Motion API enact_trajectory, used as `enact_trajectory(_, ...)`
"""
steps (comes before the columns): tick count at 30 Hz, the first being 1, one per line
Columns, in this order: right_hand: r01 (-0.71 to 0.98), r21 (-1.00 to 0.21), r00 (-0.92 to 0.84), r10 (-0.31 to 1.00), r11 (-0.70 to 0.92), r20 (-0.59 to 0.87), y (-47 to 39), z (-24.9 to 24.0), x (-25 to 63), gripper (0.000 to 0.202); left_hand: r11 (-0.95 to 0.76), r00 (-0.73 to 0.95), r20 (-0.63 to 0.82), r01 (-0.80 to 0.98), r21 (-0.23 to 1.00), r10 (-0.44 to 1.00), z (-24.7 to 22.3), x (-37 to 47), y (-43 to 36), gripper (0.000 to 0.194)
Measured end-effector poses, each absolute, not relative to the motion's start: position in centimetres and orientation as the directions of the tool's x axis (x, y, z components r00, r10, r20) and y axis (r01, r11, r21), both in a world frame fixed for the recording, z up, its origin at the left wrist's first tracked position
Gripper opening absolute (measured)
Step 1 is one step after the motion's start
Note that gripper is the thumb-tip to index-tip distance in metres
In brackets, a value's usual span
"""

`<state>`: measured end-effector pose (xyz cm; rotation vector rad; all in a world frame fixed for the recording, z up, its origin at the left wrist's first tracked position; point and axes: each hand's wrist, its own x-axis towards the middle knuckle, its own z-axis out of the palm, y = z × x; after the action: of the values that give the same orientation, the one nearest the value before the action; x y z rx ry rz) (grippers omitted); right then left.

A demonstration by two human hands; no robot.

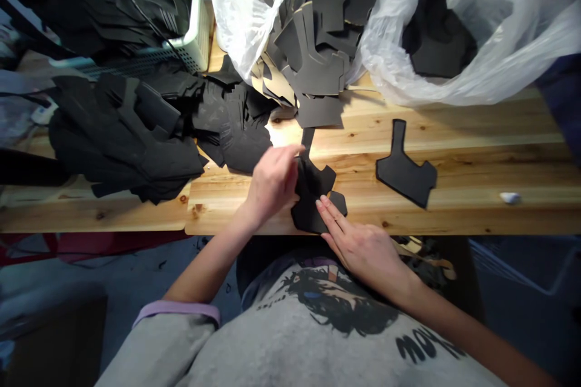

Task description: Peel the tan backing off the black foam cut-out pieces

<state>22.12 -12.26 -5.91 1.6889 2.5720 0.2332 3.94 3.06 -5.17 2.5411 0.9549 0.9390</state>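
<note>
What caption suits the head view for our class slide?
Left hand and right hand at black pieces on a wooden table, dark piles beyond.

At the tabletop's point(481, 163) front edge, one cutout point(308, 214) lies under my left hand point(275, 181) and right hand point(361, 242) — a second piece point(406, 172) to its right. A stack point(131, 145) lies left, before the basket point(197, 45) near the back-left corner — a pile point(318, 75) between two bags point(385, 36) along the back edge.
</note>
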Motion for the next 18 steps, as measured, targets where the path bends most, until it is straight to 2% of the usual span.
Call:
enact_trajectory(3, 0.905, 0.12, -0.413, 0.91, 0.408, 0.022, -12.3, -6.1, 22.2, 0.05, -0.868, 0.72, 0.494, 0.336, 0.366, 0.487, -6.0, 3.4, -1.2, 0.033)
enact_trajectory(6, 0.902, 0.102, -0.424, 0.905, 0.42, 0.026, -12.4, -6.3, 22.3, 0.048, -0.92, 0.835, 0.409, 0.262, 0.293, 0.368, -7.6, 2.3, -3.8, 0.046)
enact_trajectory(9, 0.899, 0.118, -0.432, 0.899, 0.422, 0.068, -12.5, -6.4, 22.4, 0.048, -0.914, 0.9, 0.242, 0.293, 0.281, 0.363, -8.6, 1.1, -3.4, 0.057)
enact_trajectory(11, 0.892, 0.117, -0.448, 0.889, 0.437, 0.098, -12.8, -6.5, 22.5, 0.047, -0.908, 0.915, 0.154, 0.327, 0.261, 0.374, -8.6, 0.5, -1.9, 0.056)
enact_trajectory(14, 0.884, 0.073, -0.468, 0.876, 0.462, 0.116, -13.9, -6.7, 23.1, 0.045, -0.906, 0.914, 0.097, 0.367, 0.211, 0.393, -8.4, 0.5, 0.9, 0.052)
enact_trajectory(18, 0.845, -0.05, -0.526, 0.843, 0.533, 0.11, -16.1, -6.9, 24.7, 0.044, -0.881, 0.883, 0.078, 0.447, 0.158, 0.462, -8.5, 1.5, 3.6, 0.055)
